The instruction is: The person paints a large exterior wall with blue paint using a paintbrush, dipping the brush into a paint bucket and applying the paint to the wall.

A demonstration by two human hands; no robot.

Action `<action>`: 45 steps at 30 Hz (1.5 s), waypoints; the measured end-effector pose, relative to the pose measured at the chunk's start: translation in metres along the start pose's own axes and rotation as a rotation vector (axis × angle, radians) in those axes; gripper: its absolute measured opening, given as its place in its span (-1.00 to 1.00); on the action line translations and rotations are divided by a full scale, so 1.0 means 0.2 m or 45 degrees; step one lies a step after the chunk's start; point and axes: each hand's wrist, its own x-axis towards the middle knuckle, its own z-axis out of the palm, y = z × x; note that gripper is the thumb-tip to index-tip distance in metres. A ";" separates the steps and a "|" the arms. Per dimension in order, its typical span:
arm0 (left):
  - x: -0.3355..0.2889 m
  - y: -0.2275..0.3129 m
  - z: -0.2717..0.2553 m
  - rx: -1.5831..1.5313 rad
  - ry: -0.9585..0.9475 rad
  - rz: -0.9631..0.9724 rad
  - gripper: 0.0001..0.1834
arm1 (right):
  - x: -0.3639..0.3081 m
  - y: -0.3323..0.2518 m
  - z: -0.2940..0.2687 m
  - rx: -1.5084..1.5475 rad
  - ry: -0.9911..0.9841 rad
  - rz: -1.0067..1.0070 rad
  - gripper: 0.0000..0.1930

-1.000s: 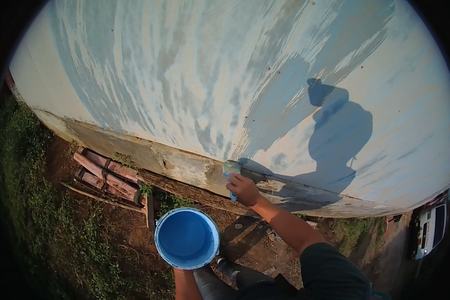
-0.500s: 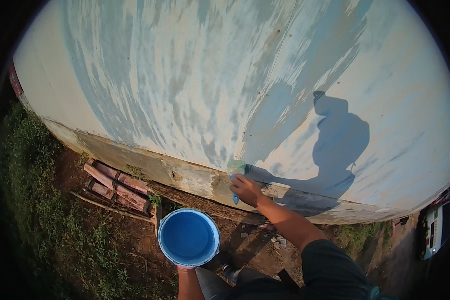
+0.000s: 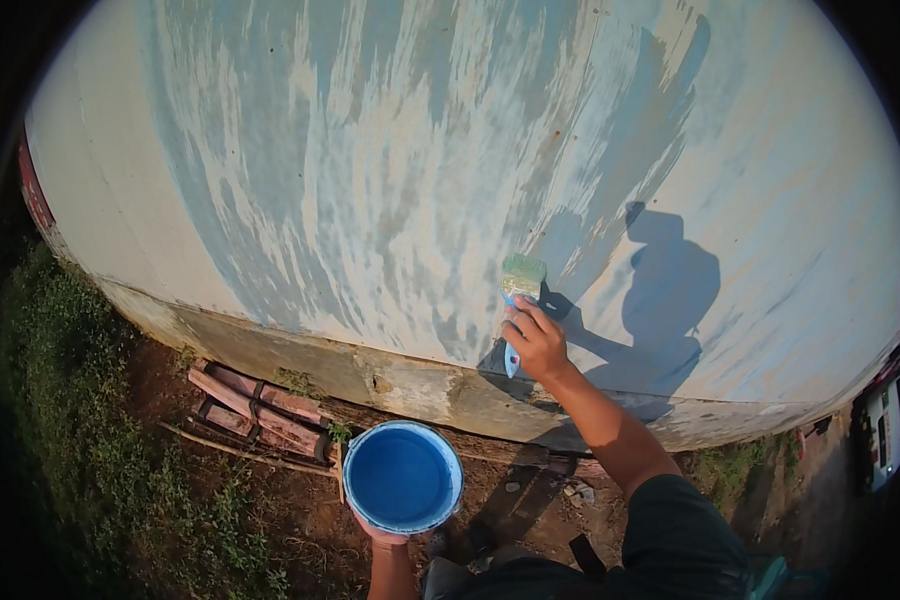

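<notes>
Right hand (image 3: 536, 343) fingers clenched on brush (image 3: 518, 297), bristles pressed flat to wall (image 3: 370, 180) for spreading paint. Left hand (image 3: 382, 532) grips bucket (image 3: 403, 477) from below, level, within dipping reach.

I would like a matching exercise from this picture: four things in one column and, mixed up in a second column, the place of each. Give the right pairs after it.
Things:
1. paintbrush
2. blue paint bucket
3. stacked reddish bricks
4. person's shadow

Places:
A. on the ground at the foot of the wall, left of the bucket
B. in the right hand, bristles against the wall
C. cast on the wall, right of the brush
D. held from below by the left hand

Pairs: 1-B, 2-D, 3-A, 4-C
</notes>
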 end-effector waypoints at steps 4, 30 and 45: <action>0.05 -0.02 0.07 -0.104 -0.103 -0.189 -0.25 | -0.65 -0.03 0.33 0.207 -0.689 0.158 -0.87; 0.16 -0.01 0.45 -0.067 -0.496 -0.297 -0.15 | 0.46 -0.61 -0.97 1.088 -0.541 1.050 -0.71; 0.09 -0.04 0.52 0.132 -0.594 -0.214 -0.14 | 0.32 -0.67 -0.96 0.829 -0.386 0.968 -0.74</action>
